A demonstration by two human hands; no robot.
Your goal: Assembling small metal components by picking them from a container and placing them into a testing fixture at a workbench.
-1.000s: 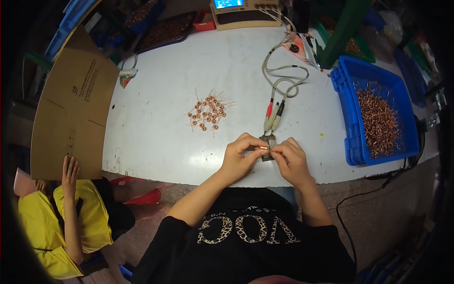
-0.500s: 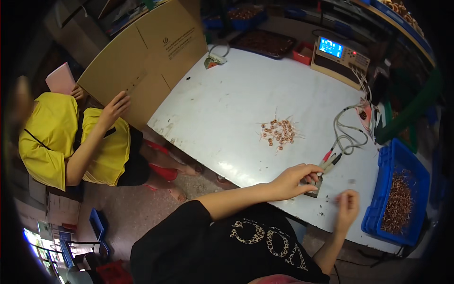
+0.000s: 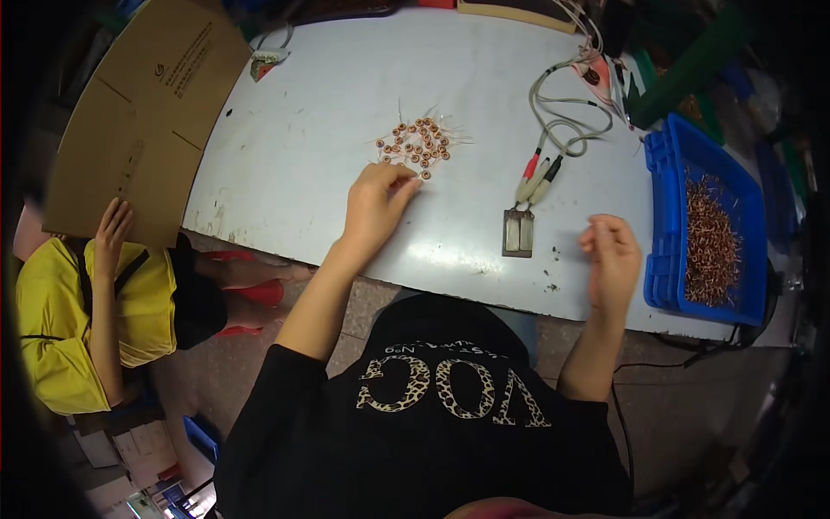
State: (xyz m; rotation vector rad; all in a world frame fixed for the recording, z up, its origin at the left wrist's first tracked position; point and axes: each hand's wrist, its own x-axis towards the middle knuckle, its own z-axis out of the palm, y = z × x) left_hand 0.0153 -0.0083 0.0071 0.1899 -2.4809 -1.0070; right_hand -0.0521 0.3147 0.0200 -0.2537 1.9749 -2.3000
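My left hand [image 3: 373, 206] reaches over the white table to the near edge of a loose pile of small ring-shaped copper coils [image 3: 421, 143] with thin wire tails. Its thumb and forefinger pinch at one copper coil [image 3: 425, 175] lying lowest in the pile. My right hand [image 3: 612, 255] hovers over the table's near side with curled fingers; whatever they may hold is too small to make out. Between the hands lies a small dark fixture with two metal plates [image 3: 518, 233]. Two clip leads, one red-sleeved [image 3: 530, 166] and one black-sleeved [image 3: 546, 180], are attached to its far end.
A blue crate [image 3: 661, 216] full of copper pieces [image 3: 711, 242] stands on the right. Grey cables [image 3: 540, 95] loop back across the table. A large cardboard sheet [image 3: 130, 112] rises at the left edge, held by a person in yellow [image 3: 143, 311].
My left hand has left the metal fixture and moved left to the coil pile. My right hand stays between the fixture and the crate. The view has shifted, showing the table's near side more fully.
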